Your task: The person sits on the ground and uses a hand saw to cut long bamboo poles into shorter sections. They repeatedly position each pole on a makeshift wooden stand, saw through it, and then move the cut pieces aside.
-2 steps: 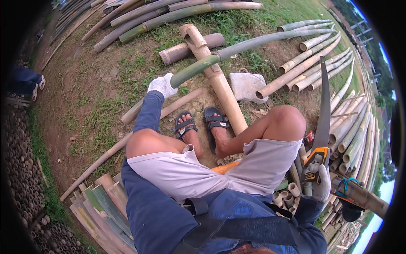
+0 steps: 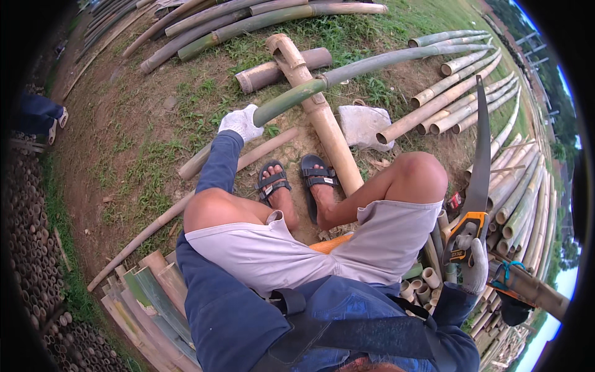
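Little has changed: against the earlier frame the saw (image 2: 476, 180) sits slightly higher, its tip a touch farther right, and the right hand (image 2: 475, 266) has edged up with it, while the left hand (image 2: 240, 124) and its pole have shifted hardly at all (much of that may be the head camera itself moving). What counts in space is that the bamboo pole (image 2: 291, 102) lies forward and to the left of the right grip, well apart from it, with the right knee (image 2: 421, 177) partway between.

Its long axis runs from the left hand outward to the right and away, over the notched pale bamboo (image 2: 331, 137) and past the whitish block (image 2: 365, 128); the blade's axis points nearly straight away from the body, so the two lie at a slant to each other. The left hand is by far the nearer, its gloved fingers wrapped about the pole's green near part. The right grip is closed around the saw's black-and-orange handle, blade raised and touching no part of the pole, as far as can be seen.
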### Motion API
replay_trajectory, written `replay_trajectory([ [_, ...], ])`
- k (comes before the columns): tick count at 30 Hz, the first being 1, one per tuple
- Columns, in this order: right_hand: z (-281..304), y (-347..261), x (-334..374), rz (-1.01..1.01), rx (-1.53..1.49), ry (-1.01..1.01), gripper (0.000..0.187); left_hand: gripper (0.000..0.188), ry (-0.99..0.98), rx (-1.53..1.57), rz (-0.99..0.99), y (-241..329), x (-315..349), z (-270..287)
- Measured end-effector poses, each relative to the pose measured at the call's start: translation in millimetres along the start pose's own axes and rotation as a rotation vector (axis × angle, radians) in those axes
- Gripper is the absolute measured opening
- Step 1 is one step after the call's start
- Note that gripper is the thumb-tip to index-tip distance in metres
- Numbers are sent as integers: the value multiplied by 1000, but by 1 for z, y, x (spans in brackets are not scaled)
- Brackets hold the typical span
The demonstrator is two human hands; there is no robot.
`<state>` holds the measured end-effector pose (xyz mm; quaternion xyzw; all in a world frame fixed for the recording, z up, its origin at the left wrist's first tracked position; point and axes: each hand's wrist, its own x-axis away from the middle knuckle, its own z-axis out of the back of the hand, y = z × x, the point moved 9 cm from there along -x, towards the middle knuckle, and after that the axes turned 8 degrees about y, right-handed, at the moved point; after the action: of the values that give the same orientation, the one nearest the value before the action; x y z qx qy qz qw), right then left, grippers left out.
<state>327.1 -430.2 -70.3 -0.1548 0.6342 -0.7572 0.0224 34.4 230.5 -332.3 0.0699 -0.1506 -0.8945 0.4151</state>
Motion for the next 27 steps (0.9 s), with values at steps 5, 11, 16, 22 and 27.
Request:
replay_trajectory([
  [5,-54,-59,-14,254,-269,-421,60,58,12,-7,-37,19,15,35],
  [11,-112,-93,-11,385,-412,-775,88,60,1,-56,62,-25,60,74],
  [16,-209,-87,28,268,-795,-1270,92,56,25,-123,286,-96,81,59],
  [22,-312,-21,48,-123,-542,-1105,96,43,95,-112,332,-124,76,27],
  [27,-418,38,59,104,90,-1072,68,42,99,-91,322,-127,78,27],
])
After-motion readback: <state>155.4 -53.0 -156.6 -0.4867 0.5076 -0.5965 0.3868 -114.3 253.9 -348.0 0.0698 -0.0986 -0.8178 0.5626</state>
